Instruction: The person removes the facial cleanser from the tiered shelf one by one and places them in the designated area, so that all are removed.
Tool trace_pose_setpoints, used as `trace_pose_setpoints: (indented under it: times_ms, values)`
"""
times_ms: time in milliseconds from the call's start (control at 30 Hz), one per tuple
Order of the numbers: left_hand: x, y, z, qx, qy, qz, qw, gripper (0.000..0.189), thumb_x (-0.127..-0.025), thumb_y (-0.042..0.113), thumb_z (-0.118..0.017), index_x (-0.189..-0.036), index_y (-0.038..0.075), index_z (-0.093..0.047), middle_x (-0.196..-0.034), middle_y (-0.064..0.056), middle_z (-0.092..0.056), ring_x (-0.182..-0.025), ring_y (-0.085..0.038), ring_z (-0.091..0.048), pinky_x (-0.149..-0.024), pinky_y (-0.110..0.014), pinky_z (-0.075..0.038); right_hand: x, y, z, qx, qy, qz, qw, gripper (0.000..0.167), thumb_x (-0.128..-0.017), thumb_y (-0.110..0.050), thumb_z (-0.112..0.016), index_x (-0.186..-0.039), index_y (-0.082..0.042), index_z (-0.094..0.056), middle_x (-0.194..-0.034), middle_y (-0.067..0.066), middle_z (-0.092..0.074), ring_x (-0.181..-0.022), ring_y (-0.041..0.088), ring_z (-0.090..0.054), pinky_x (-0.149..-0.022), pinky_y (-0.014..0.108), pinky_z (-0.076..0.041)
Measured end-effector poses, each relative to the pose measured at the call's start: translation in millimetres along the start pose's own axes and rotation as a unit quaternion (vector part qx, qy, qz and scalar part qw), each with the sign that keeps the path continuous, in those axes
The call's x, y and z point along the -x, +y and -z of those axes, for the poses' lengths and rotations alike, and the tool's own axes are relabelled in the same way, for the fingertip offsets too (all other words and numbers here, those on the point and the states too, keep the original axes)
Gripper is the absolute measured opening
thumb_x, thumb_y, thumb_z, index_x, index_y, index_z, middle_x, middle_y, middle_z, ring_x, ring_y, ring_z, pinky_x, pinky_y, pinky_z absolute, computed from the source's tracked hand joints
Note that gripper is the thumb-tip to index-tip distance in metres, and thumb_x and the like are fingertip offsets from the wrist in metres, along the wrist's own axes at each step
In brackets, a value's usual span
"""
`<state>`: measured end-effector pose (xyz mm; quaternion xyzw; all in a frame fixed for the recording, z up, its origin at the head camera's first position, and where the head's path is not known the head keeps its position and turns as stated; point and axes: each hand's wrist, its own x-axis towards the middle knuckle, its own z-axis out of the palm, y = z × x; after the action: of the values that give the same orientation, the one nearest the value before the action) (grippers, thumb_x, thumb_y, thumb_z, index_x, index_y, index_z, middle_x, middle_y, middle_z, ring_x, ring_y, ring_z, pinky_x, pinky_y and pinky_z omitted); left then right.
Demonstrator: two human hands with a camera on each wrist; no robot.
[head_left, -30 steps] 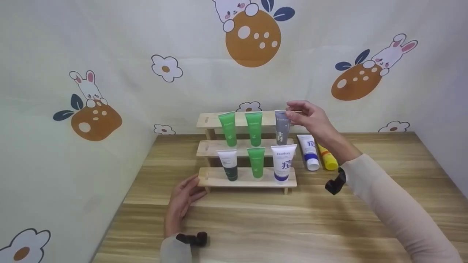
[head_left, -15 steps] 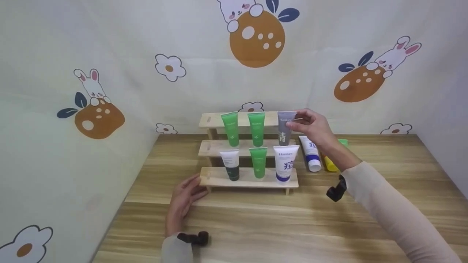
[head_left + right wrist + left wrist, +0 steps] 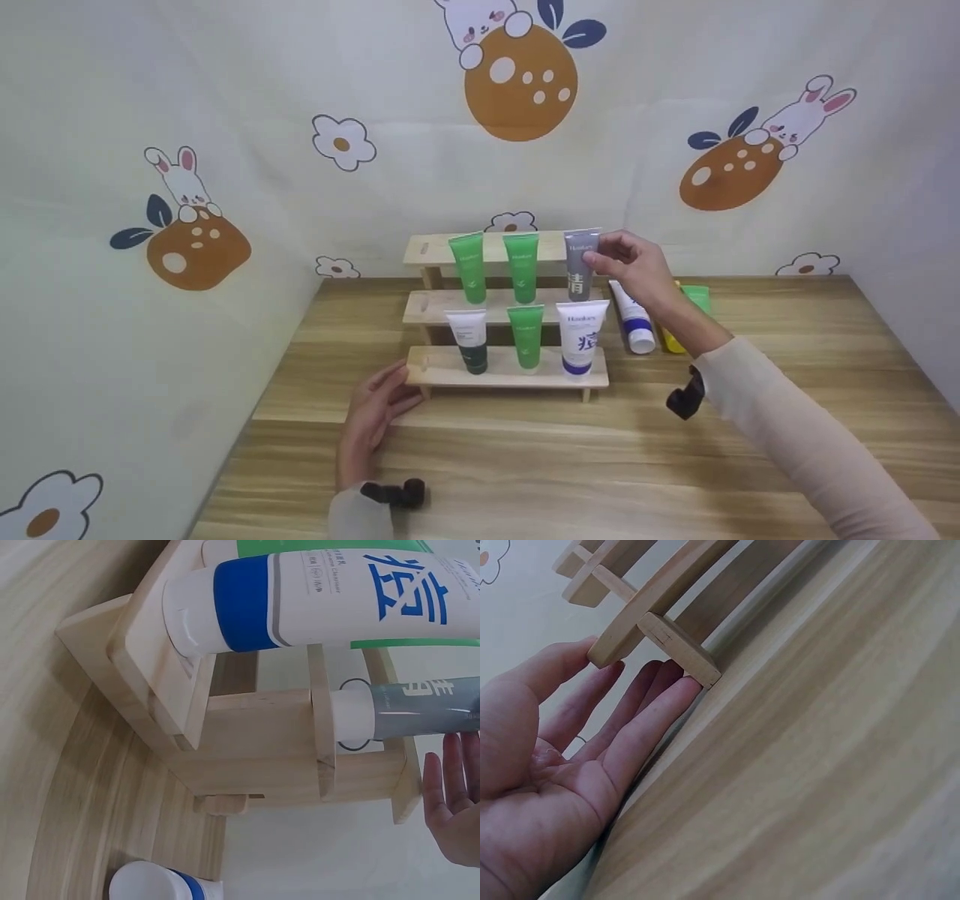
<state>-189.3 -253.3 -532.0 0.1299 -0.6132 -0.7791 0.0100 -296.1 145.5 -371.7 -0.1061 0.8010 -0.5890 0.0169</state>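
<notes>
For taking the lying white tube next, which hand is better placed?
Probably the right hand, once free of the grey tube: the white tube lies nearby. The left hand is farther, across the rack.

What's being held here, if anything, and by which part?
The right hand pinches the gray tube by the right side of its upper half. The left hand touches the wooden rack at its lower left end.
</notes>
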Motion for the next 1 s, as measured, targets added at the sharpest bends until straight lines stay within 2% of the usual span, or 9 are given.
trace_pose_setpoints:
  times_ms: [267, 367, 500, 667, 833, 1000]
  values:
    - [-0.5, -2.0, 0.6, 0.010, 0.004, 0.003, 0.9999, 0.049, -0.098, 0.014, -0.065, -0.139, -0.008, -0.051, -0.122, -0.015, -0.067, -0.100, -0.026, -0.071, -0.091, -0.045, -0.064, 2.2, 3, -5, -0.019, 0.008, 0.016, 0.9997, 0.036, -0.097, -0.032, -0.067, -0.123, -0.010, -0.056, -0.125, 0.006, -0.062, -0.120, 0.019, -0.056, -0.113, 0.040, -0.050]
    - [0.3, -2.4, -0.9, 0.007, 0.002, 0.004, 1.0000, 0.049, -0.098, 0.015, -0.065, -0.140, -0.007, -0.051, -0.124, -0.017, -0.066, -0.101, -0.026, -0.071, -0.091, -0.046, -0.063, 3.5, 3, -6, -0.026, 0.019, 0.017, 0.9993, 0.032, -0.098, -0.028, -0.065, -0.122, -0.010, -0.055, -0.124, 0.006, -0.062, -0.119, 0.019, -0.056, -0.111, 0.039, -0.051]
    - [0.9, -4.8, -1.5, 0.002, -0.002, 0.010, 0.9999, 0.048, -0.098, 0.016, -0.064, -0.139, -0.006, -0.052, -0.127, -0.018, -0.064, -0.104, -0.026, -0.070, -0.092, -0.046, -0.063, 4.6, 0, -7, -0.038, 0.036, 0.022, 0.9984, 0.026, -0.099, -0.023, -0.064, -0.118, -0.008, -0.055, -0.117, 0.003, -0.061, -0.115, 0.017, -0.057, -0.101, 0.029, -0.057]
    - [-0.3, -4.5, 0.4, -0.002, -0.007, 0.009, 0.9999, 0.048, -0.099, 0.018, -0.064, -0.139, -0.006, -0.052, -0.128, -0.019, -0.065, -0.106, -0.026, -0.070, -0.093, -0.046, -0.063, 5.2, -5, -2, -0.046, 0.051, 0.036, 0.9970, 0.025, -0.100, -0.023, -0.063, -0.118, -0.009, -0.054, -0.115, -0.001, -0.060, -0.113, 0.013, -0.059, -0.092, 0.017, -0.058]
    - [-1.5, -2.6, 1.6, 0.000, -0.007, 0.008, 0.9999, 0.048, -0.099, 0.017, -0.064, -0.139, -0.006, -0.052, -0.127, -0.019, -0.065, -0.106, -0.028, -0.070, -0.092, -0.046, -0.063, 8.1, -8, 9, -0.034, 0.059, 0.039, 0.9969, 0.029, -0.100, -0.027, -0.063, -0.121, -0.010, -0.054, -0.117, -0.002, -0.059, -0.114, 0.013, -0.059, -0.096, 0.018, -0.056]
    - [-2.2, -2.1, 1.8, 0.002, -0.010, 0.007, 0.9999, 0.051, -0.098, 0.018, -0.066, -0.140, -0.006, -0.051, -0.127, -0.018, -0.065, -0.106, -0.027, -0.070, -0.093, -0.046, -0.063, 11.4, -6, 24, -0.023, 0.070, 0.029, 0.9969, 0.031, -0.100, -0.034, -0.061, -0.122, -0.014, -0.053, -0.119, -0.005, -0.059, -0.116, 0.013, -0.058, -0.108, 0.028, -0.053]
